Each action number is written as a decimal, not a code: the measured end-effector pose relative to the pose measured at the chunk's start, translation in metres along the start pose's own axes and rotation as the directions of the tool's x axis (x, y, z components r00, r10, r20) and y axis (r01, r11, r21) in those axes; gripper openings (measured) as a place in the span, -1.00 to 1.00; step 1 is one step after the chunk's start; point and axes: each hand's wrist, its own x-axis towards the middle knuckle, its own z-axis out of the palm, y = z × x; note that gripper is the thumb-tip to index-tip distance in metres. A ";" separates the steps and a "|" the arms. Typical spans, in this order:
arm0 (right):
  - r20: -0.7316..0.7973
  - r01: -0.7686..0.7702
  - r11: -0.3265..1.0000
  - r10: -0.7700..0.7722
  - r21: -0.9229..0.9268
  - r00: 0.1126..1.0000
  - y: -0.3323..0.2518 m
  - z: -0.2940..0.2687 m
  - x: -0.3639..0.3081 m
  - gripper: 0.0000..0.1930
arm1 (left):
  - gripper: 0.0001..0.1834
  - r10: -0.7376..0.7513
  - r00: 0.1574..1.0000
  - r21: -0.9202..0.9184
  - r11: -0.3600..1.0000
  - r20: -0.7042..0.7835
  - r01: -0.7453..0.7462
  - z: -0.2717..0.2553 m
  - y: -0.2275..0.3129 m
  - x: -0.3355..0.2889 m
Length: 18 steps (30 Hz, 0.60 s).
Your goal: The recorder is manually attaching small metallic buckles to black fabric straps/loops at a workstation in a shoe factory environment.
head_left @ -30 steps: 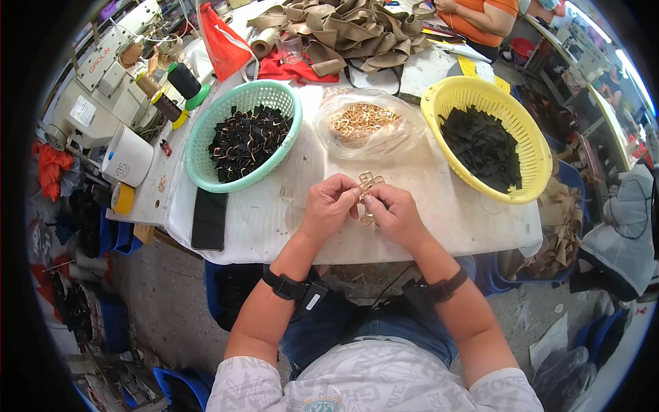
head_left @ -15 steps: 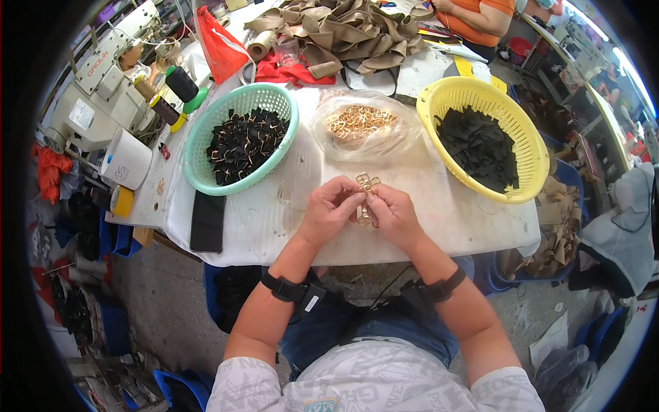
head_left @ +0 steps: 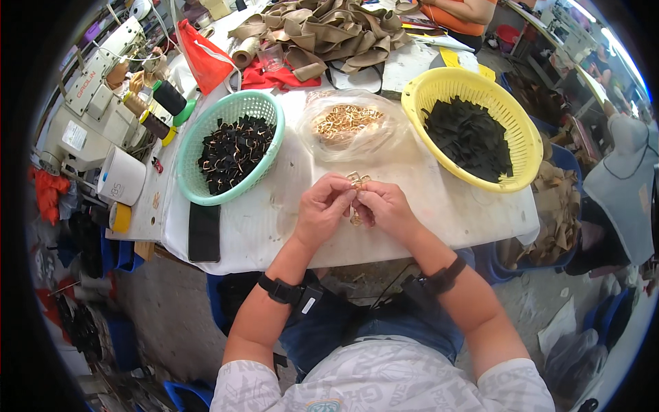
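Observation:
Above the near part of the table, my left hand (head_left: 321, 211) and my right hand (head_left: 388, 208) meet with fingertips pinched around a small cluster of gold metal rings (head_left: 356, 179). Some rings stick up over the thumbs, and more hang below between the hands. Just beyond them lies a clear plastic bag (head_left: 351, 141), open at the top, with a heap of similar gold rings (head_left: 347, 122) inside. To the left, a mint-green basket (head_left: 269, 150) holds black fabric loops fitted with gold rings (head_left: 237, 152). A yellow basket (head_left: 527, 145) on the right contains black fabric pieces (head_left: 468, 139).
A black phone (head_left: 204, 232) lies by the left table edge. Beyond it stand a white cup-shaped container (head_left: 121, 176), thread cones (head_left: 169, 98) and a sewing machine (head_left: 88, 134). Brown fabric strips (head_left: 322, 31) are piled at the back, near a person in orange (head_left: 467, 14).
The whole view has shifted slightly, so the table and baskets appear farther left. Both hands keep their pinch on the gold rings, whose cluster has turned a little between the fingers.

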 end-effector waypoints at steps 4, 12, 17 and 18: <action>-0.074 0.197 0.910 -0.240 -0.366 0.968 0.010 0.006 -0.001 -0.81 | -0.98 -0.070 0.997 -0.008 0.998 -0.015 0.070 -0.001 0.000 -0.001; -0.049 0.395 0.679 -0.535 -0.619 0.843 0.007 0.012 -0.003 -0.89 | -0.94 -0.137 0.990 -0.120 0.983 0.030 0.140 -0.005 -0.004 0.003; 0.015 0.420 0.411 -0.700 -0.809 0.714 0.016 0.010 0.000 -0.94 | -0.93 -0.156 0.988 -0.102 0.982 0.021 0.157 -0.003 -0.003 0.004; 0.051 0.410 0.318 -0.735 -0.855 0.676 0.016 0.011 -0.001 -0.94 | -0.93 -0.154 0.988 -0.094 0.984 0.006 0.154 -0.003 -0.004 0.004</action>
